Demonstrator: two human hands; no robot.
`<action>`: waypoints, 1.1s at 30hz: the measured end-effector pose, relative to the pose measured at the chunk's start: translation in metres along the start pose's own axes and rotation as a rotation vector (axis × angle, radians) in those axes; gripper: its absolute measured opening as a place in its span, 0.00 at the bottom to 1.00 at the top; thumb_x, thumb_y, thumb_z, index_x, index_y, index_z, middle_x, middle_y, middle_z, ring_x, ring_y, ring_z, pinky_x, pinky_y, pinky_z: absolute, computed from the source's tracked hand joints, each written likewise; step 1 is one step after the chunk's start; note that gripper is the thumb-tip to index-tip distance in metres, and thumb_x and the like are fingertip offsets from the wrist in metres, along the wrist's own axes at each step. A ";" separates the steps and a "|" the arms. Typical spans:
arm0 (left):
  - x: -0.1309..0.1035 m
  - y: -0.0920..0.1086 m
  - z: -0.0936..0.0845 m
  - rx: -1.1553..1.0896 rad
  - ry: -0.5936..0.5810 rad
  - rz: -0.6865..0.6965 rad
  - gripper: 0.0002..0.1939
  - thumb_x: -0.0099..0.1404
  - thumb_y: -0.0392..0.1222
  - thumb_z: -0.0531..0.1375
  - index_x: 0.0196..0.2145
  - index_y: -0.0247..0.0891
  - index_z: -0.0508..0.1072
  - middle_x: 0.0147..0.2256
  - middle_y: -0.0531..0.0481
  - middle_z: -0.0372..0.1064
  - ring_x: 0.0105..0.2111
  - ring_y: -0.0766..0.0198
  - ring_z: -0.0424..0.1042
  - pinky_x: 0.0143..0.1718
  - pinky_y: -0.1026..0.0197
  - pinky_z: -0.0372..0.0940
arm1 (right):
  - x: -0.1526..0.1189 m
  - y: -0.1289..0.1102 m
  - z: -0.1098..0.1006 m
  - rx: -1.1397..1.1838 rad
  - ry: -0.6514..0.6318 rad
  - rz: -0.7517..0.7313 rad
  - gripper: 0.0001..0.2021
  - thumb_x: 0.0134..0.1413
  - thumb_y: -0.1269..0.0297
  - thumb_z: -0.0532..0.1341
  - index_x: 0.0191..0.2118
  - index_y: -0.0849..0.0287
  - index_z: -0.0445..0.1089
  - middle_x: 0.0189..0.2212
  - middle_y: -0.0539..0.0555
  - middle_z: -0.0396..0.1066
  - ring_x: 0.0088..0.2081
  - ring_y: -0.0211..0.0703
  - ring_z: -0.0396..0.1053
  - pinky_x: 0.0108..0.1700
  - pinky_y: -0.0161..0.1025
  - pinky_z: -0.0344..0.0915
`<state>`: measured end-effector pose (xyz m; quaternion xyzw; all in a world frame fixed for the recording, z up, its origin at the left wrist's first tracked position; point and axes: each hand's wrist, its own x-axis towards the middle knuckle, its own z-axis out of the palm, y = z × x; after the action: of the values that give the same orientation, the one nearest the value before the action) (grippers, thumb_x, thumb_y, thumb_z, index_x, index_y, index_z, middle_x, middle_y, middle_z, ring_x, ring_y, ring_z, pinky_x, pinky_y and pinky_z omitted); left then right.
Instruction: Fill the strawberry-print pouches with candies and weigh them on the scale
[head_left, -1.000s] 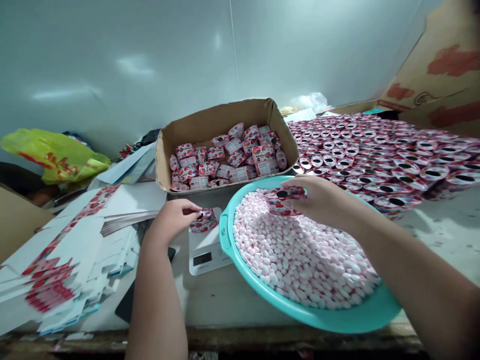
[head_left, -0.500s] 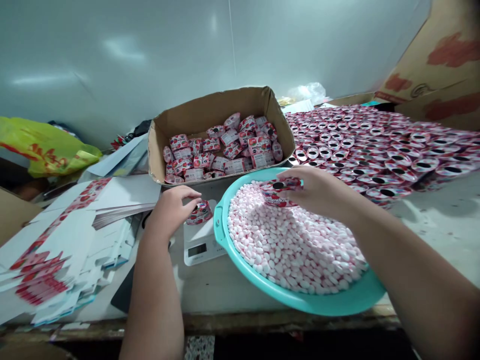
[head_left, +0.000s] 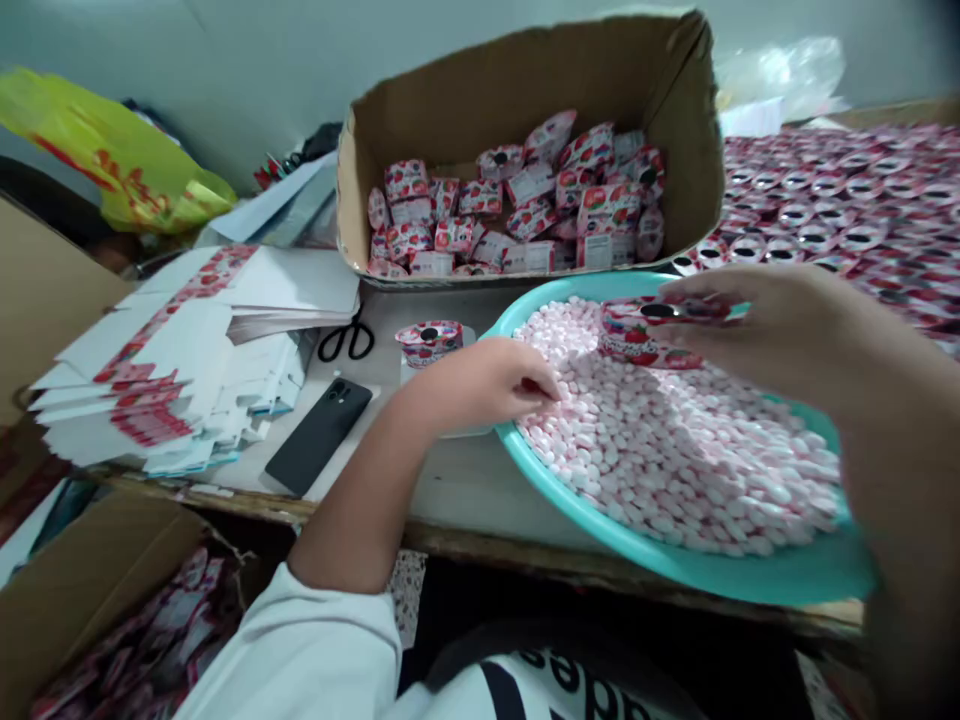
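Note:
A turquoise basin (head_left: pixel 540 483) holds a heap of small white-pink candies (head_left: pixel 667 470). Over its left part, my left hand (head_left: pixel 499 385) has its fingers pinched together at the candies; what they hold, if anything, is hidden. My right hand (head_left: pixel 757 325) grips a red and white strawberry-patterned pack (head_left: pixel 637 335) with a dark oval opening on top, just above the candies. Another such pack (head_left: pixel 429 345) stands upright on a white scale (head_left: pixel 469 337), partly covered by my left hand and forearm.
Behind the basin, a cardboard box (head_left: pixel 442 105) contains several patterned packs. Many more packs (head_left: pixel 840 205) stand at the right. Flat white cartons (head_left: pixel 180 350), black scissors (head_left: pixel 346 338) and a dark phone (head_left: pixel 319 435) lie left. Below the table edge, another box (head_left: pixel 97 590) holds packs.
My left hand has left the pack on the scale and moved right to the candies, its fingers now pinched. My right hand still holds its pack. The camera view has tilted down and turned left.

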<state>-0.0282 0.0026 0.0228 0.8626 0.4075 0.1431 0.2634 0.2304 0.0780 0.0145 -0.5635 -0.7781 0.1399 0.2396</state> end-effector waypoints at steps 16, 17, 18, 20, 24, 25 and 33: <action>-0.002 -0.007 -0.006 -0.021 0.161 -0.024 0.09 0.63 0.37 0.59 0.37 0.40 0.81 0.38 0.50 0.79 0.38 0.62 0.76 0.42 0.62 0.67 | -0.003 -0.018 -0.012 -0.079 -0.048 0.039 0.20 0.51 0.57 0.67 0.48 0.62 0.77 0.31 0.54 0.74 0.25 0.34 0.61 0.30 0.38 0.58; -0.002 -0.007 -0.007 -0.008 0.173 -0.024 0.09 0.64 0.37 0.59 0.37 0.40 0.81 0.38 0.50 0.79 0.38 0.62 0.76 0.43 0.62 0.68 | -0.003 -0.016 -0.012 -0.076 -0.041 0.041 0.21 0.51 0.57 0.67 0.48 0.62 0.77 0.31 0.54 0.74 0.24 0.33 0.60 0.29 0.37 0.57; -0.002 -0.006 -0.008 0.004 0.187 -0.029 0.09 0.64 0.38 0.59 0.37 0.40 0.81 0.38 0.50 0.79 0.38 0.62 0.76 0.43 0.62 0.68 | -0.003 -0.015 -0.012 -0.076 -0.038 0.042 0.21 0.50 0.57 0.67 0.48 0.62 0.77 0.30 0.53 0.74 0.23 0.32 0.59 0.28 0.37 0.56; -0.005 -0.006 -0.013 0.020 0.225 -0.055 0.09 0.64 0.39 0.59 0.37 0.40 0.81 0.39 0.49 0.78 0.40 0.61 0.76 0.44 0.62 0.68 | -0.003 -0.012 -0.011 -0.072 -0.030 0.032 0.21 0.49 0.57 0.67 0.48 0.62 0.77 0.30 0.53 0.74 0.23 0.32 0.59 0.27 0.37 0.56; -0.018 -0.012 -0.025 0.025 0.373 -0.119 0.09 0.63 0.40 0.60 0.39 0.40 0.81 0.39 0.49 0.78 0.39 0.61 0.76 0.43 0.61 0.70 | -0.001 -0.009 -0.011 -0.066 -0.037 -0.012 0.20 0.49 0.57 0.67 0.48 0.60 0.77 0.32 0.54 0.75 0.26 0.35 0.63 0.30 0.38 0.59; -0.021 -0.015 -0.029 0.022 0.422 -0.142 0.09 0.63 0.40 0.61 0.39 0.40 0.81 0.39 0.49 0.78 0.39 0.61 0.75 0.42 0.61 0.70 | -0.001 -0.009 -0.011 -0.064 -0.036 -0.016 0.20 0.49 0.57 0.67 0.48 0.60 0.78 0.33 0.54 0.75 0.27 0.36 0.64 0.31 0.38 0.59; -0.042 -0.050 -0.046 0.135 0.652 -0.456 0.11 0.61 0.42 0.63 0.40 0.38 0.81 0.40 0.47 0.79 0.40 0.58 0.76 0.46 0.59 0.71 | 0.001 -0.010 -0.011 -0.044 -0.056 -0.004 0.20 0.50 0.58 0.66 0.48 0.60 0.77 0.33 0.55 0.75 0.27 0.38 0.65 0.31 0.39 0.59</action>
<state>-0.1075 0.0119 0.0307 0.6748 0.6591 0.3201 0.0882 0.2283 0.0750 0.0286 -0.5630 -0.7884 0.1381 0.2056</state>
